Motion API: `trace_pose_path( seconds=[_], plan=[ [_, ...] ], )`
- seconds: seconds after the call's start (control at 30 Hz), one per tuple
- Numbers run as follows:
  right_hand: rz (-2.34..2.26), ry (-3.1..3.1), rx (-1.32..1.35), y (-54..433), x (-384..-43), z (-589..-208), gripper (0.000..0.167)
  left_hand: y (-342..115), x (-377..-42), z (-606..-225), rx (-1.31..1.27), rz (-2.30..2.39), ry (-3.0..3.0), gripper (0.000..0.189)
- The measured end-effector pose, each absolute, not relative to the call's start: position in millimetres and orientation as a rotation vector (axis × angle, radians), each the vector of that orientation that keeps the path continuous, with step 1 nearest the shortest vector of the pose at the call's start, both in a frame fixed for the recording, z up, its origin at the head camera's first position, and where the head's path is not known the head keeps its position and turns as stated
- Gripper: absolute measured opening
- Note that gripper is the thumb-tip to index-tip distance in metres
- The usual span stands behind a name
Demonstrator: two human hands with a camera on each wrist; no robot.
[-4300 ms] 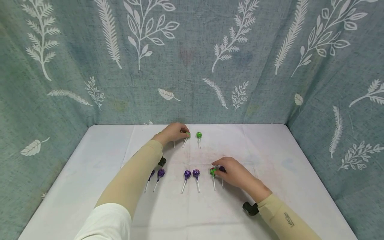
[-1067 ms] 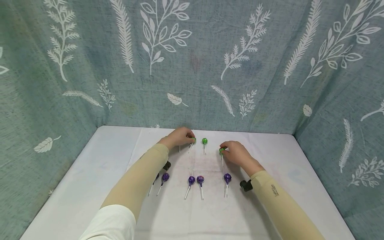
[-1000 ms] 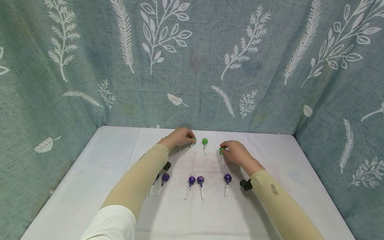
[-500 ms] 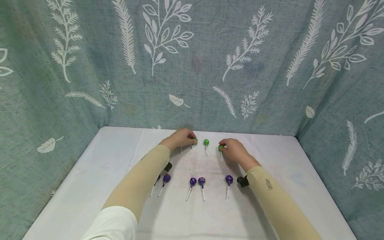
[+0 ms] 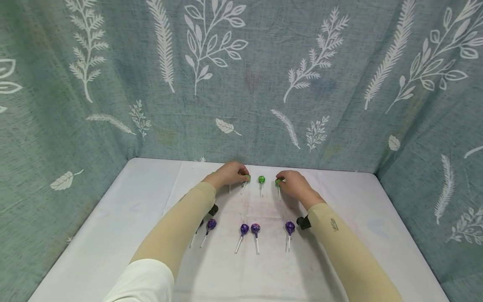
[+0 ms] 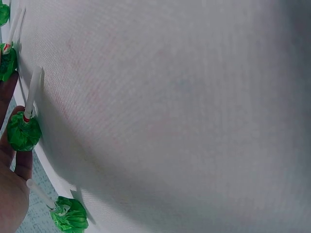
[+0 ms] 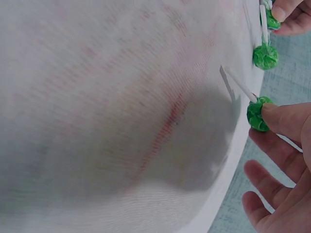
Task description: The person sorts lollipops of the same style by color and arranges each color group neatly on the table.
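In the head view, my left hand [image 5: 231,173] is at the back of the table, its thumb and finger pinching the head of a green-wrapped lollipop [image 5: 247,178]. Right of it lies another green lollipop [image 5: 262,179]. My right hand [image 5: 296,184] pinches a third green lollipop [image 5: 278,183] by its head, stick toward me. The right wrist view shows that lollipop [image 7: 256,115] between thumb and index finger, other fingers loosely bent. Beside my left fingers, the left wrist view shows more green lollipops [image 6: 24,132], mostly covered by hand and arm in the head view.
Several purple lollipops lie in a nearer row, including a pair [image 5: 255,228] mid-table, a single one [image 5: 289,227] at right, and others [image 5: 211,224] beside my left sleeve. A green leaf-patterned curtain [image 5: 241,84] borders the white-covered table [image 5: 241,281].
My right hand has carried its green lollipop from beside the right purple one back to the far row, then slightly farther. My left hand keeps its pinch; the head view has shifted slightly.
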State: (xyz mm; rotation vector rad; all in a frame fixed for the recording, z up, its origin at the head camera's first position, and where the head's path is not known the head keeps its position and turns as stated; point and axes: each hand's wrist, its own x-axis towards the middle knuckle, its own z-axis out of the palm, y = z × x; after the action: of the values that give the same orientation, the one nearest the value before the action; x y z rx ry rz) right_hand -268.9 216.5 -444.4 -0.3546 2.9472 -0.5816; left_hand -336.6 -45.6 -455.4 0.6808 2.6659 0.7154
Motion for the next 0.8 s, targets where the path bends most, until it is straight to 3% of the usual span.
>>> trace_pose_path(
  seconds=[0.8],
  plan=[
    [-0.586, 2.922, -0.358, 214.2, -278.5, -450.9, 0.031, -46.2, -335.1, -454.2, 0.645, 0.748, 2.652, 0.026]
  ],
)
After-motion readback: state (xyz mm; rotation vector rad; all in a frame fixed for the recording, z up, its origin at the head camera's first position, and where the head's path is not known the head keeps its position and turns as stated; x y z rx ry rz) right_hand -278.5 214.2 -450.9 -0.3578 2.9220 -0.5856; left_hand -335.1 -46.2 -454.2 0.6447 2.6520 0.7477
